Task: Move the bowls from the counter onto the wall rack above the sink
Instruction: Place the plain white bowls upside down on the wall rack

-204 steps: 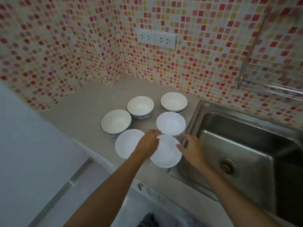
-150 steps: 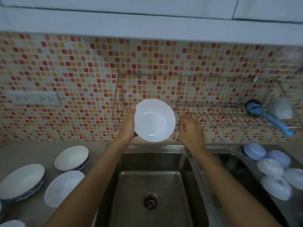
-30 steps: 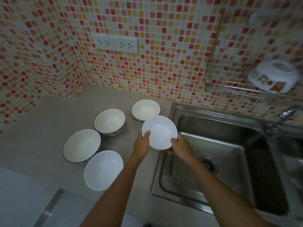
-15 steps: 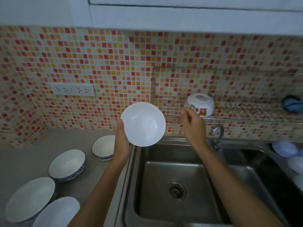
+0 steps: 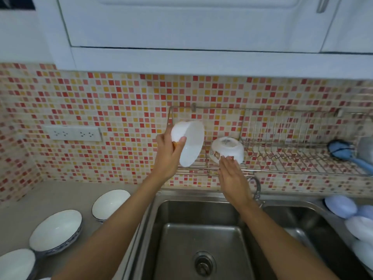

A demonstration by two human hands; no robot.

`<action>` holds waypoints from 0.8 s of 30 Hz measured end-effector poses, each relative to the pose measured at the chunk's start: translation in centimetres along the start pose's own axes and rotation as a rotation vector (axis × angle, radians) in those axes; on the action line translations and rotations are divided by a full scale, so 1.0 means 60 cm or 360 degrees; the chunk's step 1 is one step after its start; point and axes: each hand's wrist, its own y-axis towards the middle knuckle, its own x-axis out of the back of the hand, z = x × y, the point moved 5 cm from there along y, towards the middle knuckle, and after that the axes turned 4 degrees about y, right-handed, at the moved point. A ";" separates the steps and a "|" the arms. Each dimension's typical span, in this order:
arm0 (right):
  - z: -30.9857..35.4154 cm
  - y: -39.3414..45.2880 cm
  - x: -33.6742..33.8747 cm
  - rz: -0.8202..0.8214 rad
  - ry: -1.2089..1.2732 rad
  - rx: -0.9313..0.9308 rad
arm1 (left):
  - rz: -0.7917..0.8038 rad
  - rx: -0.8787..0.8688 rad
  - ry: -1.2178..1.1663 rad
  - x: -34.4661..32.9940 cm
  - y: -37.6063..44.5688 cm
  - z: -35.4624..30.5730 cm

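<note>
My left hand (image 5: 168, 153) grips a plain white bowl (image 5: 189, 141), tilted on edge at the left end of the wire wall rack (image 5: 282, 158). An upside-down white bowl with a cartoon print (image 5: 227, 149) rests on the rack just to its right; the fingertips of my right hand (image 5: 232, 174) touch its lower rim. On the counter at lower left stand three blue-rimmed bowls: one (image 5: 110, 204) nearest the sink, one (image 5: 55, 232) further left, one (image 5: 16, 263) at the frame's edge.
A steel double sink (image 5: 201, 239) lies below the rack with a tap (image 5: 255, 184) between the basins. Pale blue and white lids or dishes (image 5: 353, 217) sit at right. A blue brush (image 5: 347, 153) lies on the rack's right end. Cabinets (image 5: 191, 27) hang overhead.
My left hand has raised the white bowl to the rack's left end and turned it on edge. My right hand has reached up to the printed bowl on the rack.
</note>
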 end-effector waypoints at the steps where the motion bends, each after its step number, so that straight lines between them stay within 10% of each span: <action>1: -0.001 -0.003 0.001 -0.0024 -0.0008 0.0035 | 0.0026 -0.0079 0.0132 -0.012 0.009 -0.006; 12: -0.006 -0.013 -0.015 -0.0112 -0.0044 -0.0008 | 0.0312 -0.0451 0.1137 -0.124 0.060 0.029; 24: -0.011 -0.010 -0.021 -0.0262 -0.0052 0.0087 | 0.0505 -0.0217 0.1109 -0.152 0.090 0.059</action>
